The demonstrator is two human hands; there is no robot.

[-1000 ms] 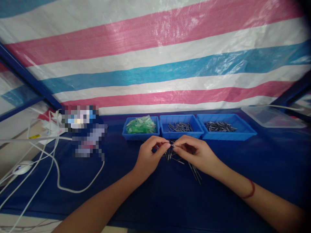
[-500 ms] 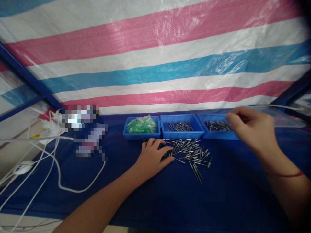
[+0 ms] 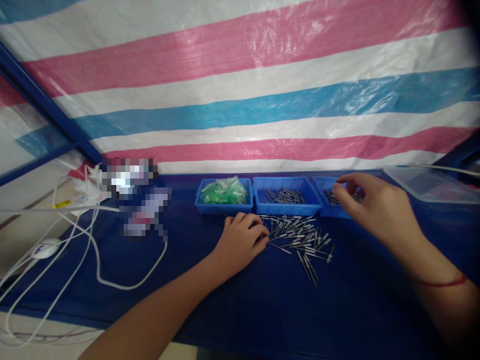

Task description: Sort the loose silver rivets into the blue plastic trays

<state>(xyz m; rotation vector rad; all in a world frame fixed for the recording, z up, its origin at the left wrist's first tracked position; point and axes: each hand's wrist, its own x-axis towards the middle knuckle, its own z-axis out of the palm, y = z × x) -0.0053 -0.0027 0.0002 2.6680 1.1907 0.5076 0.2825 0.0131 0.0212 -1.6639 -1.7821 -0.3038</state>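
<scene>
Pop rivets [image 3: 300, 232], thin dark pins with silvery sleeves, lie in a loose heap on the blue tabletop [image 3: 240, 310]. At the heap's left edge rests my left hand [image 3: 242, 242], fingers curled, thumb and index tips closing on a rivet. My right hand [image 3: 375, 202] hovers over the right blue bin [image 3: 322, 209], which holds more rivets and is partly hidden by it. Its thumb and index finger are curved with tips slightly apart, and I see nothing between them. The middle blue bin [image 3: 287, 207] contains a smaller amount of rivets.
Green plastic packets [image 3: 225, 192] fill the left blue bin [image 3: 225, 209]. White cables [image 3: 99, 267] loop across the left side near blurred items [image 3: 148, 205]. A clear plastic lid [image 3: 427, 185] lies at the back right. A striped sheet [image 3: 240, 115] hangs behind.
My right hand has moved left and lower over the right bin, its finger loop wider. My left thumb and index finger have drawn together at the heap. The view has shifted slightly.
</scene>
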